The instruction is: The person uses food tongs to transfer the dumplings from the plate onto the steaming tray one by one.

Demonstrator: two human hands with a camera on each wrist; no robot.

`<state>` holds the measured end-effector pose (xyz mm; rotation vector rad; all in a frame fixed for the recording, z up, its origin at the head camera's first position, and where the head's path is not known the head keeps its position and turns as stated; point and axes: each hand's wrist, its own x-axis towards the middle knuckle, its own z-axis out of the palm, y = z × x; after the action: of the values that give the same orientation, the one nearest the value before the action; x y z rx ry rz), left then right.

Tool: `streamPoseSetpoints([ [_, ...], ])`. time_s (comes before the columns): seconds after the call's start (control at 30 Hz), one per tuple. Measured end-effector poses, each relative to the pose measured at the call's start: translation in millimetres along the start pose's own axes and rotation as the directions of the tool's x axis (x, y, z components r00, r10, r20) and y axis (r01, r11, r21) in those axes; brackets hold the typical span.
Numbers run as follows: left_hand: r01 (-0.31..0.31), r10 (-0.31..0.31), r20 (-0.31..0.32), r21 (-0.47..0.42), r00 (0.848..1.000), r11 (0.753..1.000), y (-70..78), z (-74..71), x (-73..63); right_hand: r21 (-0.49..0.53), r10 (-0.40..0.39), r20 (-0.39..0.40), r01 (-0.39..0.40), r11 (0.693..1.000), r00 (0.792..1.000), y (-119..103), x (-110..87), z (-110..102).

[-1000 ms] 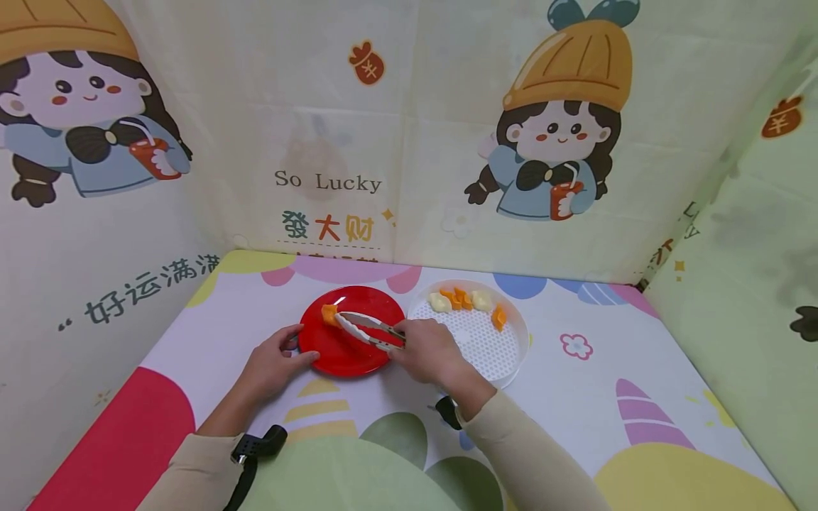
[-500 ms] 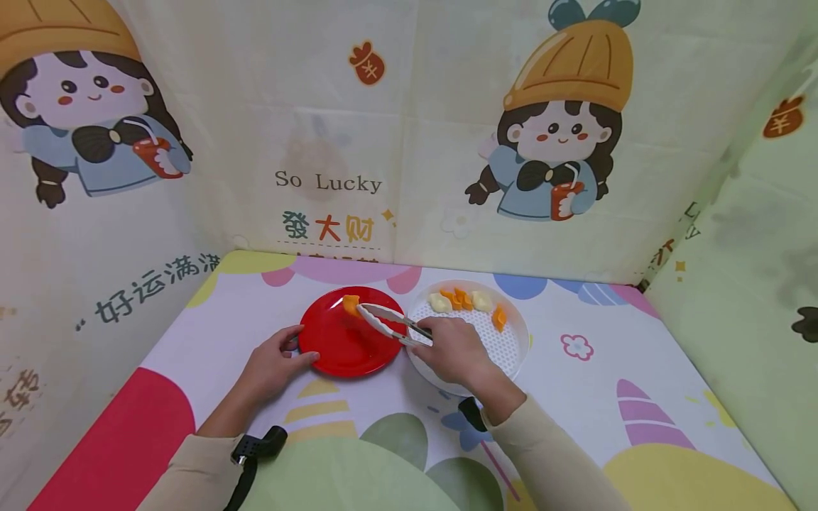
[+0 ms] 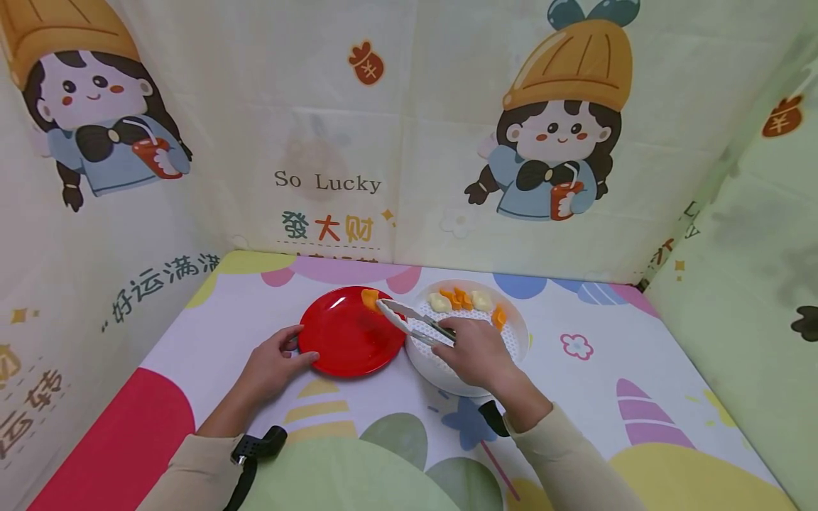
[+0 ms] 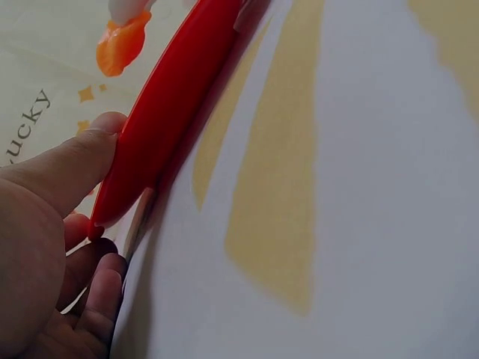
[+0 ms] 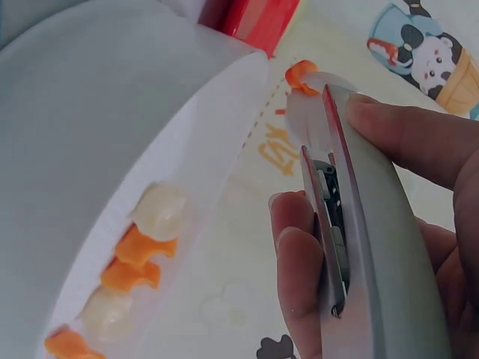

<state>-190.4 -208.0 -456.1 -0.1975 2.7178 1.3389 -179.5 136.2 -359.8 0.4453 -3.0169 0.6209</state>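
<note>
In the head view my left hand pinches the left rim of a round red plate. The left wrist view shows its thumb on the upper side of the rim, other fingers below. My right hand grips tongs with white tips and metal arms. Between those tips hangs an orange, folded, dumpling-like piece, above the plate's far right part. Beside the plate stands a white round perforated tray, partly hidden by my right hand.
Toward the tray's far side lie two pale dumpling-like pieces and several orange ones. A patterned cloth covers the table. Printed curtains enclose its back and sides.
My right hand has carried the tongs and the orange piece rightward across the red plate, toward the white tray. The left hand and the plate stay put.
</note>
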Motion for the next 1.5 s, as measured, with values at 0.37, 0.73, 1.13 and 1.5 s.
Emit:
streamPoseSetpoints([
  [0.37,-0.015,0.015,-0.004,-0.011,1.000,1.000,2.0,-0.1,0.7,-0.025,0.024,-0.060,-0.026,0.999,0.998,25,-17.7,-15],
  [0.73,-0.017,0.017,-0.004,-0.015,1.000,1.000,0.4,0.9,0.9,-0.043,0.062,-0.144,-0.069,0.997,0.988,56,-51.2,-32],
  [1.13,-0.016,0.016,-0.005,-0.014,1.000,1.000,0.5,-0.6,-0.8,-0.061,0.116,-0.178,-0.128,0.990,0.977,81,-75.2,-41],
  [1.5,-0.006,0.006,-0.006,-0.011,1.000,1.000,2.4,-0.8,-1.4,-0.054,0.186,-0.163,-0.197,0.979,0.969,97,-88.4,-45],
])
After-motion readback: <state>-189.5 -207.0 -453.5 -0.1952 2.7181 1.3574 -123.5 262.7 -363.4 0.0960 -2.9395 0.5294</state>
